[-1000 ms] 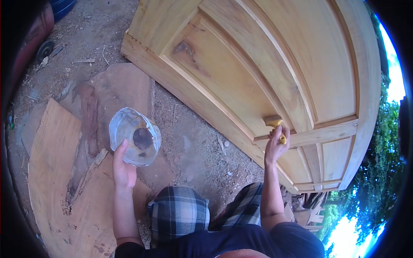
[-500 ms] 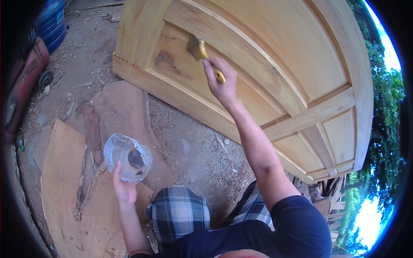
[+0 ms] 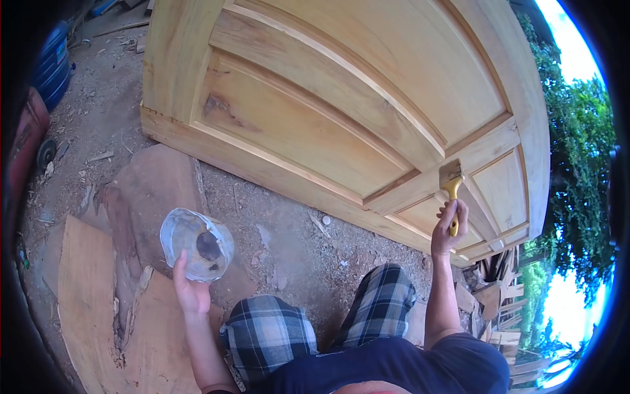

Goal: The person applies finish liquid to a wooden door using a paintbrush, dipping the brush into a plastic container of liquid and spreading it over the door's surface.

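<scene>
While my right hand presses the brush to the door, I judge that coating the cross rail is the step in hand.
The bristles touch the rail near the door's right end. My right fingers are closed round the yellow handle. My left hand cups a clear plastic container with dark residue at its bottom, fingers wrapped beneath it, above the dirt ground beside a wooden slab. Judgement: the next move calls for an even drag along the rail, or a reload from the container, which is well apart from the brush.
</scene>
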The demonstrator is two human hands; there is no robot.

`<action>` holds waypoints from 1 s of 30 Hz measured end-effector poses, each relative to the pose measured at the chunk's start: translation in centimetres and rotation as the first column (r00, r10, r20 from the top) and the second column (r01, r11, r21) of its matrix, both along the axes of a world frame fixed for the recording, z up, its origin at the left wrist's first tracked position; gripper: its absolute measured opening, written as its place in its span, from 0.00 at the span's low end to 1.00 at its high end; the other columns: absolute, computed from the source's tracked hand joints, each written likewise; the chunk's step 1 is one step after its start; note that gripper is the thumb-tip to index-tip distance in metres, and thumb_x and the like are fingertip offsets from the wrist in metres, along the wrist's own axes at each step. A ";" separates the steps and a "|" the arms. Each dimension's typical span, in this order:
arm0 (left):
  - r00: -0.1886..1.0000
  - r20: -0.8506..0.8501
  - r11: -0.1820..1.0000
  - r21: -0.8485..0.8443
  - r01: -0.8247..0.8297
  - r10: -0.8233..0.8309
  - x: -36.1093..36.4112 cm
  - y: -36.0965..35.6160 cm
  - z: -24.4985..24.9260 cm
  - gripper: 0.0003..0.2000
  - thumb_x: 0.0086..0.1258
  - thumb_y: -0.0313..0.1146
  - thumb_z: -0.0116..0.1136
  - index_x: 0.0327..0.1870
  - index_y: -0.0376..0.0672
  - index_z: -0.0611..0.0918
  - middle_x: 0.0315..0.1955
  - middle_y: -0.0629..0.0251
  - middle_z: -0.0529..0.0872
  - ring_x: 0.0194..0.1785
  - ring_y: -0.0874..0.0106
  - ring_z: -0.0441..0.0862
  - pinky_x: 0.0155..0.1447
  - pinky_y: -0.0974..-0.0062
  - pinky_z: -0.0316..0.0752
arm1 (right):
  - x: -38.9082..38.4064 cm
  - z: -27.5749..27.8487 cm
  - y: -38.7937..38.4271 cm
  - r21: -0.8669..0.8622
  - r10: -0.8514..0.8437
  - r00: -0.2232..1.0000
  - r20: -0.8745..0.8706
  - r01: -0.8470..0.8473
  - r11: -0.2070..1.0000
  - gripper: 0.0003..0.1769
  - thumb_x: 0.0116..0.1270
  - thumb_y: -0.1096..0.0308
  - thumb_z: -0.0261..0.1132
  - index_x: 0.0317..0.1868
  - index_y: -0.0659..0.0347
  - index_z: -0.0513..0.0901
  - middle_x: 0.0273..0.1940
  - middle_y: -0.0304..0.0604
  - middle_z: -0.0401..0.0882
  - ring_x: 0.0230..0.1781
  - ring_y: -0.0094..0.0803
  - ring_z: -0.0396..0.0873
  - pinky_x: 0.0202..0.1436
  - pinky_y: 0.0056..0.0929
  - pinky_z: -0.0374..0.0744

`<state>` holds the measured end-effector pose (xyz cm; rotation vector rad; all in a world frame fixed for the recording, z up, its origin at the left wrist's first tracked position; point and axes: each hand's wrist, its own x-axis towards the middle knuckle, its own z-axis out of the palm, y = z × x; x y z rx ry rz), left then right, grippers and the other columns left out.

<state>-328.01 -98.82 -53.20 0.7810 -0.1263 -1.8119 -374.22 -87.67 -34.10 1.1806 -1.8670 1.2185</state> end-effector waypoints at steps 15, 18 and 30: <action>0.998 0.033 0.998 0.013 -0.058 0.057 2.7 1.7 -0.9 0.29 0.71 0.47 0.59 0.70 0.44 0.69 0.63 0.60 0.77 0.66 0.63 0.75 0.63 0.56 0.74 | 27.3 8.1 -34.0 -0.127 0.847 0.361 0.390 -0.890 0.438 0.10 0.73 0.65 0.64 0.40 0.65 0.81 0.25 0.42 0.81 0.25 0.28 0.82 0.27 0.27 0.78; 0.999 0.030 0.999 0.024 -0.037 0.037 2.5 1.7 -1.4 0.30 0.71 0.47 0.59 0.70 0.44 0.69 0.63 0.60 0.77 0.66 0.63 0.75 0.63 0.55 0.75 | 25.9 7.7 -34.4 -0.124 0.865 0.334 0.375 -0.906 0.404 0.11 0.74 0.64 0.63 0.44 0.64 0.81 0.27 0.38 0.81 0.28 0.21 0.82 0.27 0.20 0.79; 1.000 0.027 1.000 0.030 0.009 -0.010 1.4 0.6 -1.8 0.30 0.71 0.46 0.59 0.70 0.42 0.69 0.63 0.60 0.77 0.65 0.65 0.75 0.64 0.57 0.75 | -3.3 -1.4 0.1 -0.062 0.150 0.955 0.256 -0.139 0.988 0.13 0.78 0.60 0.58 0.48 0.63 0.78 0.32 0.42 0.81 0.26 0.22 0.80 0.23 0.18 0.78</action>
